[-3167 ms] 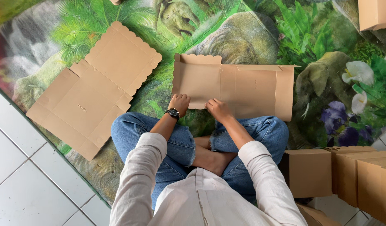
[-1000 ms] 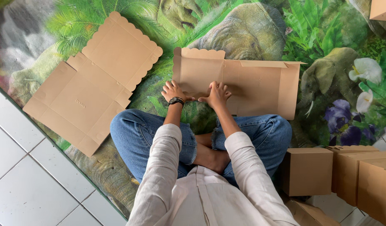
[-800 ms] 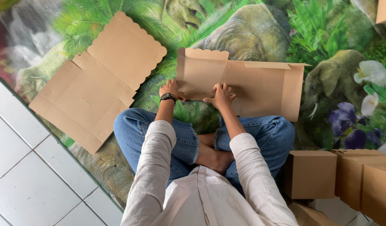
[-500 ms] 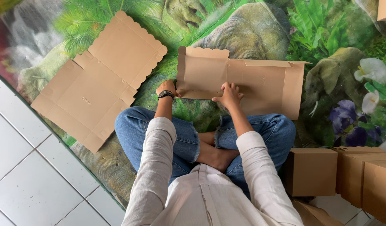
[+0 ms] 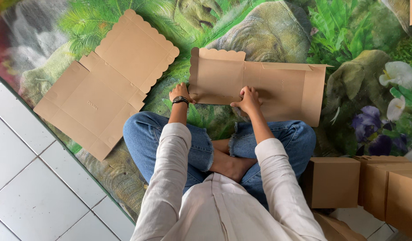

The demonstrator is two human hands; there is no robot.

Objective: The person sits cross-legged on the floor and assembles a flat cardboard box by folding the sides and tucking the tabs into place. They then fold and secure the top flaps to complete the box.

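Just beneath both fingers (image 5: 247, 94), cardboard blank (image 5: 277, 85).

Floor w/ printed jungle mat, white tile at the edge.

A mat (image 5: 277, 31) printed w/ elephants, leaves & flowers is spread over white floor tiles (image 5: 32, 196). Two flat cardboard box blanks are laid on it: a scalloped one (image 5: 103, 80) at left, unfolded; a second (image 5: 277, 85) at centre. Folded brown boxes (image 5: 371, 187) are stood at right, by the mat's edge.
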